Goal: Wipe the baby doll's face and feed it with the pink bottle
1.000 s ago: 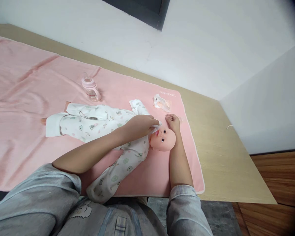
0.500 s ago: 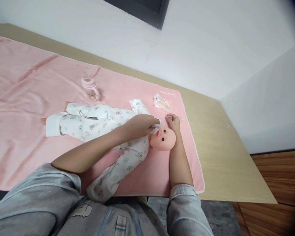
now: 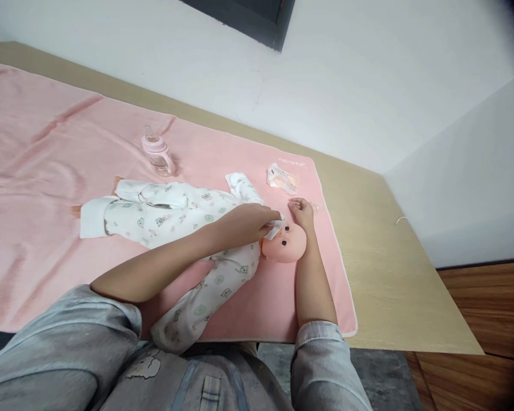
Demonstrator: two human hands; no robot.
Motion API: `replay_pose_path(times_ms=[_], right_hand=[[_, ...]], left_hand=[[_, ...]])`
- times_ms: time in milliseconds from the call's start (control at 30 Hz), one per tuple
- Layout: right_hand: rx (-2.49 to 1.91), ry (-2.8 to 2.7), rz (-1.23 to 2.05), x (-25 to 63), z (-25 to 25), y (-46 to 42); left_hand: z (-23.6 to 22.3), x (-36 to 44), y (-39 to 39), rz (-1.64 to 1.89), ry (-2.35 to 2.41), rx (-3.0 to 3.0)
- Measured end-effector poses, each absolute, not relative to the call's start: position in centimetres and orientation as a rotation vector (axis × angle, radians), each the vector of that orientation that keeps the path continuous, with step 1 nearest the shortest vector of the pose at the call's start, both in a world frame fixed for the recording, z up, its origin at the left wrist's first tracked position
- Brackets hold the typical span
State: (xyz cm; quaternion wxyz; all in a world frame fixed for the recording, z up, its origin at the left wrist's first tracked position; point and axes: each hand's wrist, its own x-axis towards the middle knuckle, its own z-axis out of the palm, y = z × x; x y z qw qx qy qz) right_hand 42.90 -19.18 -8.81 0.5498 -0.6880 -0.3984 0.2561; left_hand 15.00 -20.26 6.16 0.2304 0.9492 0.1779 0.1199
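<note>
A baby doll [image 3: 288, 244] in a white printed romper [image 3: 175, 214] lies on a pink blanket [image 3: 47, 165], its head to the right. My left hand [image 3: 246, 224] is closed on a small white wipe [image 3: 274, 229] and presses it against the doll's face near the mouth. Just beyond the doll's head, my right hand [image 3: 302, 211] rests on the blanket with its fingers curled. Whether it holds anything is hidden.
A pink baby bottle [image 3: 157, 152] stands on the blanket beyond the doll. A small plastic packet [image 3: 282, 178] lies near the blanket's far right corner. The wooden table [image 3: 385, 274] ends at the right and near edges. A white wall runs along the back.
My left hand has slid the wipe slightly right and down over the doll's face. The right hand has stayed in place.
</note>
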Motion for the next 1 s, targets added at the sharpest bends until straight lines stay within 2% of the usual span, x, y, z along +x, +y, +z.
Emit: replay_pose_path(times_ms=[467, 633, 833, 1000], right_hand=[[-1.598, -0.911, 0.643, 42.6, -7.8, -19.3], [-1.531, -1.098, 0.597, 41.3, -2.1, -20.8], [-1.285, -1.725, 0.438, 35.3, 6.7, -24.7], [-1.427, -2.038, 0.180, 31.5, 7.6, -25.8]], left_hand=[[6.7, 14.7, -19.2, 0.376, 0.598, 2.591], [7.4, 13.8, -17.6, 0.550, 0.651, 2.627], [7.4, 12.7, -15.9, 0.661, 0.744, 2.716], [7.7, 12.2, -15.1, 0.667, 0.764, 2.732]])
